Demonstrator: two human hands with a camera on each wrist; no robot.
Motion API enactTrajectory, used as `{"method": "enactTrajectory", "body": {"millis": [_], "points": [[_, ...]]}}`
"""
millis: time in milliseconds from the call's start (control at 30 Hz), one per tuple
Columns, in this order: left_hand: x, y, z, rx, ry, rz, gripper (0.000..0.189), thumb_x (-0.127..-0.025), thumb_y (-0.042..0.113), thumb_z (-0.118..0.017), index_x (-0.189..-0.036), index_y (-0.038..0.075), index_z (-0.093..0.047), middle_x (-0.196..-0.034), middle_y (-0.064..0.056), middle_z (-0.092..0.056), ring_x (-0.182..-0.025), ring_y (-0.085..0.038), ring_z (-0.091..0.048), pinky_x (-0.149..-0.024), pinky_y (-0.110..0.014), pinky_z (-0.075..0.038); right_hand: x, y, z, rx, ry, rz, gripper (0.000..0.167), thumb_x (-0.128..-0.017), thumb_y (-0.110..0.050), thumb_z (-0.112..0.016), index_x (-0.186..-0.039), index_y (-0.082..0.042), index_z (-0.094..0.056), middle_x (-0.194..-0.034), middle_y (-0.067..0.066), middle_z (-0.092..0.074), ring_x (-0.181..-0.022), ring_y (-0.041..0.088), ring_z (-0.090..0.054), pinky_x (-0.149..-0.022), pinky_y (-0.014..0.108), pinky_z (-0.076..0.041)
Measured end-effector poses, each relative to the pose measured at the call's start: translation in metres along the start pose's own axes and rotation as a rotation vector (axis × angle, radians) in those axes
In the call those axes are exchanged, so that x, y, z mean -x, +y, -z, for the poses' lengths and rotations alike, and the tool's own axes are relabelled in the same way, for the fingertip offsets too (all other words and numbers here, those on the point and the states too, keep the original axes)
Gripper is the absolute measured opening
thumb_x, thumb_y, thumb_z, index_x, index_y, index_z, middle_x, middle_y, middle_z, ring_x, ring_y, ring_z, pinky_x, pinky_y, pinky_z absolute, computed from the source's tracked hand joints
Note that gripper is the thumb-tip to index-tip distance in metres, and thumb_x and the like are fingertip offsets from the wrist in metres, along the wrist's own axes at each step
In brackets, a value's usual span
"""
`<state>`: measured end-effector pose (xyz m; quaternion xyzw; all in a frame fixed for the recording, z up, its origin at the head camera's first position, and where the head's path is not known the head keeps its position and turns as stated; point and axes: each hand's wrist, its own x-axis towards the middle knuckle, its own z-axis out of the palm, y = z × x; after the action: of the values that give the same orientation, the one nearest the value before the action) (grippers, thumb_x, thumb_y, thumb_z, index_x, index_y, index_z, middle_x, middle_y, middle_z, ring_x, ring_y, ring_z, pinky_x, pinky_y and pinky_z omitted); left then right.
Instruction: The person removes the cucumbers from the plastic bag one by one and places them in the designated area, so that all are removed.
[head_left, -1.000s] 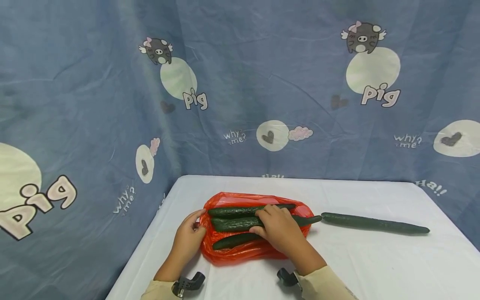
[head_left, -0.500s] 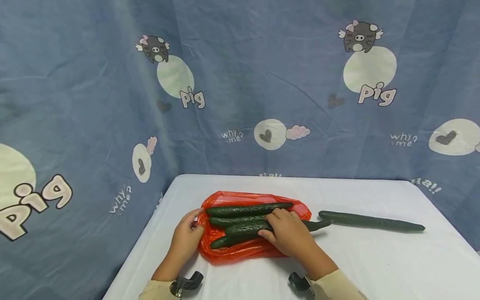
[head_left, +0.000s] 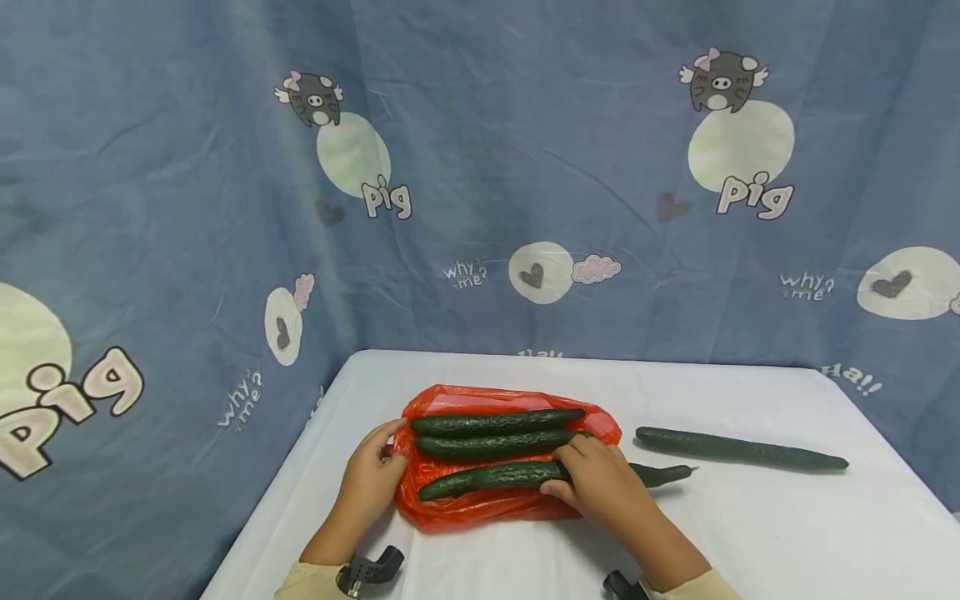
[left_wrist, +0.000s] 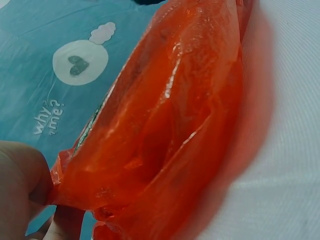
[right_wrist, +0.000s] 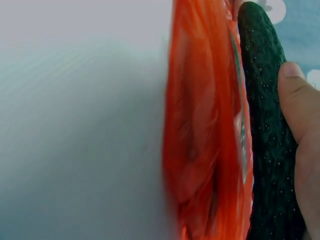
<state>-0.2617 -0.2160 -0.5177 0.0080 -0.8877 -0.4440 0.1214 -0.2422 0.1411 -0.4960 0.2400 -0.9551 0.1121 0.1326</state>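
Someone in cream sleeves [head_left: 311,583] was working at a white table [head_left: 765,533], and from where I stood both hands were busy about a red plastic bag [head_left: 487,514]. The left hand [head_left: 372,471] was at the bag's left end, thumb and finger pinched together on the thin film. The right hand [head_left: 600,483] had its fingers curled over a knobbly green cucumber [head_left: 495,477], clamped on it a little right of its middle, with the thumb along the near side. That cucumber ran lengthwise across the front part of the bag's open mouth, its narrow tip poking out past the right end, above the tabletop. Behind it two more cucumbers [head_left: 487,447] lay side by side in the bag, roughly parallel to it. One loose cucumber [head_left: 738,448] rested directly on the table, just beyond the bag's right end, slanting slightly toward the near side. Each wrist wore a small black device [head_left: 371,569]. Beyond the table hung a blue cloth [head_left: 450,150] printed with dark winged pigs, pale circles and the word "pig"
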Motion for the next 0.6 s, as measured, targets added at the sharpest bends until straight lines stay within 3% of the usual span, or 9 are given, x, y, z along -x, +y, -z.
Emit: {"method": "enactTrajectory", "body": {"millis": [400, 600], "points": [[0.001, 0.000, 0.001, 0.019, -0.007, 0.007, 0.057, -0.091, 0.001, -0.058, -0.147, 0.014, -0.061, -0.149, -0.008, -0.058, -0.097, -0.019, -0.060, -0.077, -0.026, -0.051, 0.024, 0.027, 0.002, -0.045, -0.040, -0.066, 0.037, -0.087, -0.053, -0.077, -0.102, -0.021, -0.066, -0.100, -0.009, -0.059, -0.100, 0.013, -0.058, -0.085, 0.043, -0.047], [0.001, 0.000, 0.001, 0.025, -0.009, 0.009, 0.058, -0.091, 0.000, -0.057, -0.147, 0.014, -0.060, -0.149, -0.008, -0.057, -0.096, -0.019, -0.060, -0.075, -0.025, -0.050, 0.035, 0.041, 0.008, -0.074, -0.043, -0.089, 0.041, -0.088, -0.053, -0.076, -0.113, -0.022, -0.068, -0.111, -0.005, -0.066, -0.109, 0.017, -0.063, -0.090, 0.048, -0.049]]}}
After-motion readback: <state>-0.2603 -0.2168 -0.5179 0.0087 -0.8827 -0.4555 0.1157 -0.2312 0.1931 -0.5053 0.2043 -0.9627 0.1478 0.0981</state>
